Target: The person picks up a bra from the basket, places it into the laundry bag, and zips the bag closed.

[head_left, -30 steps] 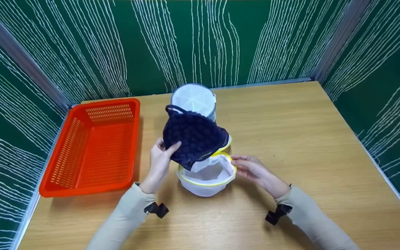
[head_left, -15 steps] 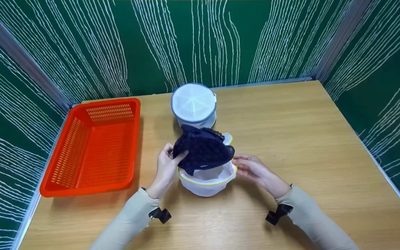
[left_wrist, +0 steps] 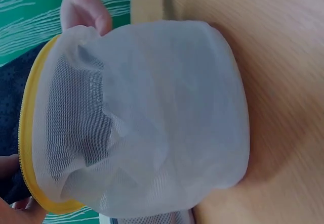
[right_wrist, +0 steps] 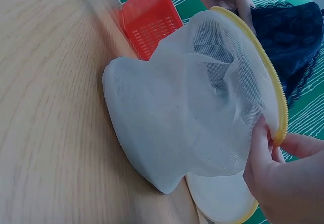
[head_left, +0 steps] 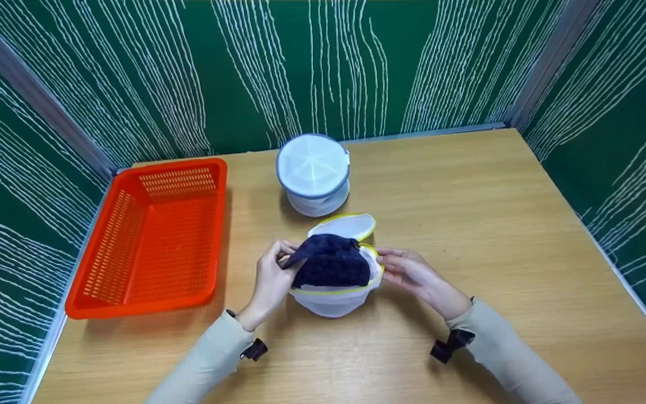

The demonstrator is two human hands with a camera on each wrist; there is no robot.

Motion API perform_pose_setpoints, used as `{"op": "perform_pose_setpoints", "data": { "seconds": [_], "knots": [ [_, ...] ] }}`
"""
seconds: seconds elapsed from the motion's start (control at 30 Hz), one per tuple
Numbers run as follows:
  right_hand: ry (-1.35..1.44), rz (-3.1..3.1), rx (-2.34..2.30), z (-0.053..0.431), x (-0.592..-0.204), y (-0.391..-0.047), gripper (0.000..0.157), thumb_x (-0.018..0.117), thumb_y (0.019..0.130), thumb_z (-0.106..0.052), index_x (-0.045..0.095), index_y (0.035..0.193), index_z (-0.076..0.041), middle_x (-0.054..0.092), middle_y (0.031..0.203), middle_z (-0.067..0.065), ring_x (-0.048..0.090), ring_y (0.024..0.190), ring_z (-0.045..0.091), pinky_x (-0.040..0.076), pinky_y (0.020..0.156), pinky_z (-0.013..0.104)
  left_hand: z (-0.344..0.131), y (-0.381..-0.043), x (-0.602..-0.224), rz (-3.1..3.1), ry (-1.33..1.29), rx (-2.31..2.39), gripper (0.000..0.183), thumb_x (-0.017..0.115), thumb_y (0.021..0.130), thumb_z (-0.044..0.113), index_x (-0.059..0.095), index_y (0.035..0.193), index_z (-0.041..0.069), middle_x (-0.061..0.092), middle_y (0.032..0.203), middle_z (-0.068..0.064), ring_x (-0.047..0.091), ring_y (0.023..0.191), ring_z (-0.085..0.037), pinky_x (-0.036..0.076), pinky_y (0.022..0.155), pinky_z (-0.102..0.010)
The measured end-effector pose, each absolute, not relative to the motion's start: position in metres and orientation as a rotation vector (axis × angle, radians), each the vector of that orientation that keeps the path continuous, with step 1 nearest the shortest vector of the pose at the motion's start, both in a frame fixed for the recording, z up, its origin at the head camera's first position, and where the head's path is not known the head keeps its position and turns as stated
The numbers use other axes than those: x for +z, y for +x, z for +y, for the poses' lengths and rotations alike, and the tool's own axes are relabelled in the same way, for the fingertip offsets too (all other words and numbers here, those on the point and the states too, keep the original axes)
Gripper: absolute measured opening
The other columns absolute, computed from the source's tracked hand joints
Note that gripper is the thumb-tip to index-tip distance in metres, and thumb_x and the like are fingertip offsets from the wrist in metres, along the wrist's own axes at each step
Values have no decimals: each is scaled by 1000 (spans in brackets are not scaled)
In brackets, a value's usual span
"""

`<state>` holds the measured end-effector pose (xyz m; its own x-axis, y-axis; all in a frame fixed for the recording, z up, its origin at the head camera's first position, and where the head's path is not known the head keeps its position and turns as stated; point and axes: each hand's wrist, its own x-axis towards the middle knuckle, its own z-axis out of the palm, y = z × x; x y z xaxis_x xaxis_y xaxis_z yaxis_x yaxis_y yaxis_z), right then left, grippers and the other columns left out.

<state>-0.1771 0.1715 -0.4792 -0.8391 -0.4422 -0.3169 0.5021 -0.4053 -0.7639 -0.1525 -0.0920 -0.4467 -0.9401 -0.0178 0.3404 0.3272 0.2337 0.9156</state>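
Note:
A white mesh laundry bag (head_left: 331, 304) with a yellow zip rim stands on the table, its flap (head_left: 351, 226) folded back behind it. A dark navy lace bra (head_left: 334, 266) sits in the mouth of the bag, partly above the rim. My left hand (head_left: 271, 279) pinches the bra at the left side of the opening. On the opposite side, my right hand (head_left: 413, 275) pinches the rim, with thumb outside and fingers inside in the right wrist view. Through the bag's mesh (left_wrist: 162, 123) the left wrist view shows a darker patch near the zip.
Behind the laundry bag stands a second white mesh bag (head_left: 313, 165) with a blue-grey rim, its top closed. A red perforated plastic basket (head_left: 220, 224) lies on the left of the wooden table (head_left: 497, 224). Green panels with white lines enclose the back and sides.
My left hand has brought the bra down and towards me, from above the bag into its mouth, uncovering the flap and the bag behind. My right hand has stayed at the rim.

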Motion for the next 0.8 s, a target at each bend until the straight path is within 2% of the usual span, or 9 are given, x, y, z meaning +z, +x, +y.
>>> {"op": "perform_pose_setpoints", "data": {
  "seconds": [0.13,0.33,0.53,0.8],
  "knots": [
    [94,1299,-2217,172,-478,-177,23,44,88,4,62,92,-9,65,90,3,61,84,11,49,74,22,-92,-150,-449,-2200,-449,-1531,19,61,67,-19,49,71,-6,57,80,-16,57,79,-27,51,70,-34],
    [101,1315,-2218,171,-477,-178,23,44,87,4,63,90,-9,65,89,4,61,83,13,49,75,24,-94,-149,-457,-2130,-703,-1217,29,53,57,-27,48,71,-2,56,82,-12,58,79,-22,49,70,-25],
    [99,1330,-2217,172,-476,-178,22,45,87,4,64,91,-7,65,89,5,61,84,14,49,76,25,-97,-146,-456,-2153,-982,-989,37,47,48,-24,52,78,-3,56,86,-12,58,81,-23,49,71,-23],
    [100,1283,-2218,171,-477,-180,25,45,86,6,65,88,-7,66,87,6,62,82,15,49,77,27,-103,-143,-450,-2196,-1260,-815,37,49,53,-23,52,82,0,57,84,-7,56,78,-17,48,69,-20]
  ]
}}
